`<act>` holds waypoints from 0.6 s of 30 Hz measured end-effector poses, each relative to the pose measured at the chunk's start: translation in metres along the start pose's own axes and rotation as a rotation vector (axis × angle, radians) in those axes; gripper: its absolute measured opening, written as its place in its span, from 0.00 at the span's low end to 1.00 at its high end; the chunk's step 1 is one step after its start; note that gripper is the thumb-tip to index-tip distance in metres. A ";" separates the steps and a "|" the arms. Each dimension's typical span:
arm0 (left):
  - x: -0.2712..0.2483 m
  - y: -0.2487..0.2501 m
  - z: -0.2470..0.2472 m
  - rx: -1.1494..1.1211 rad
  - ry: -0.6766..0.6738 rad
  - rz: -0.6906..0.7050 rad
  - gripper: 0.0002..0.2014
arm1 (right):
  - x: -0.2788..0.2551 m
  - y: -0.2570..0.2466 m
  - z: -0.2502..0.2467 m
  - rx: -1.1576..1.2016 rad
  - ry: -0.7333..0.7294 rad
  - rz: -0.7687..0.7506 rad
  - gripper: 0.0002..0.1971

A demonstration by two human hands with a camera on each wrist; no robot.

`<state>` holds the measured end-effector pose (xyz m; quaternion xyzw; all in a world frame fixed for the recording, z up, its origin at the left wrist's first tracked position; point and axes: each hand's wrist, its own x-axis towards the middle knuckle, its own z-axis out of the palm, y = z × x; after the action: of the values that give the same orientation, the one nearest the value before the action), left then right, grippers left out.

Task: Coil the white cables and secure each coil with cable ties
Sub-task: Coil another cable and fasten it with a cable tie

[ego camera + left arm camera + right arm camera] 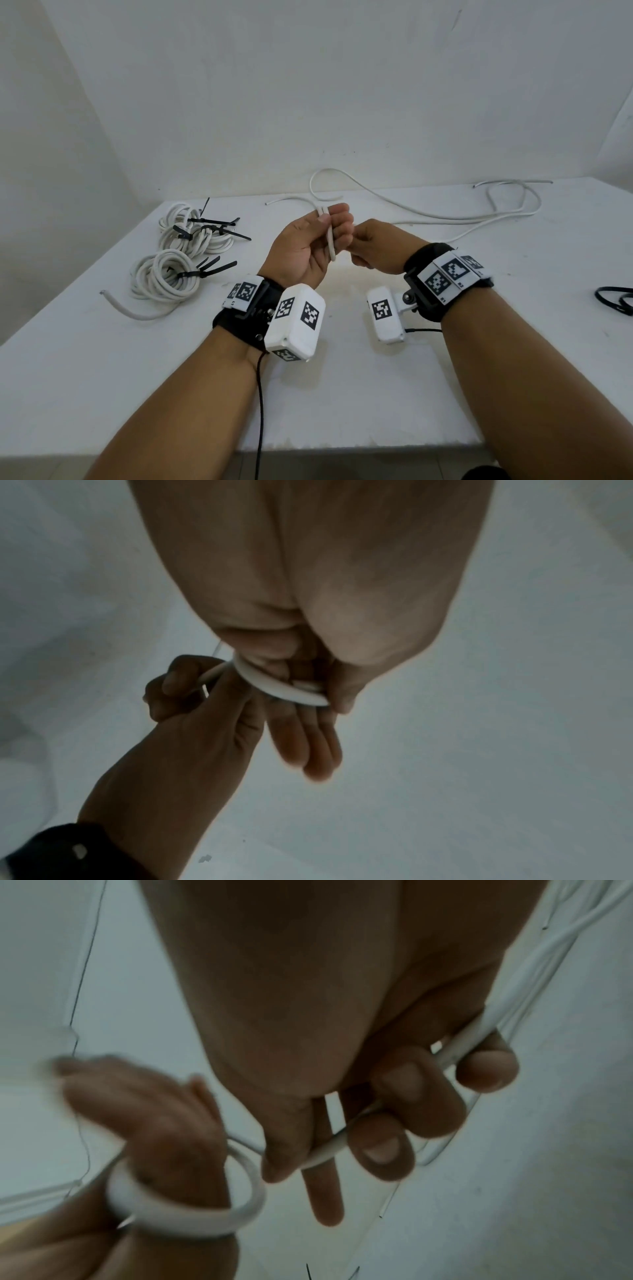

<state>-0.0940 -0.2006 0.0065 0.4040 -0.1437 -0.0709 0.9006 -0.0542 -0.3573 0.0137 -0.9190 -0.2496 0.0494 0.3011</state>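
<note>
Starting a fresh coil, first loop in hand above the table [342,394].

Nearest, left hand [305,246] palm up, thumb and fingers pinching a small first loop [329,236] of white cable; right hand [373,248] just beside it, fingers curled round the same cable [428,216] and feeding slack. Likely early in this cable: only one turn formed. Next, probably drawing more length from the loose run trailing away across the far right, laying turns evenly, keeping the pinch firm. Off left, finished coils [164,277] already bound with black cable ties [205,269]. Farther right, another loose cable [513,195], uncoiled.
</note>
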 end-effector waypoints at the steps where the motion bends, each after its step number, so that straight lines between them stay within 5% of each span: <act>1: 0.003 -0.002 -0.002 -0.020 0.046 0.020 0.12 | 0.000 -0.003 0.003 -0.042 -0.040 0.014 0.24; 5: 0.010 -0.006 -0.009 0.036 0.173 0.136 0.11 | -0.004 -0.012 0.008 -0.105 -0.163 0.031 0.20; 10: 0.013 -0.010 -0.020 0.497 0.269 0.225 0.09 | -0.011 -0.015 0.008 -0.177 -0.214 -0.036 0.14; 14: 0.006 -0.010 -0.019 1.211 0.144 -0.002 0.11 | -0.014 -0.013 0.010 -0.156 -0.066 -0.119 0.07; 18: 0.002 -0.009 -0.011 1.129 0.017 -0.199 0.16 | -0.015 -0.008 0.003 0.111 0.082 -0.142 0.08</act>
<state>-0.0888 -0.1989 -0.0070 0.8344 -0.1135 -0.0643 0.5355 -0.0713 -0.3573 0.0147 -0.8822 -0.2983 0.0041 0.3642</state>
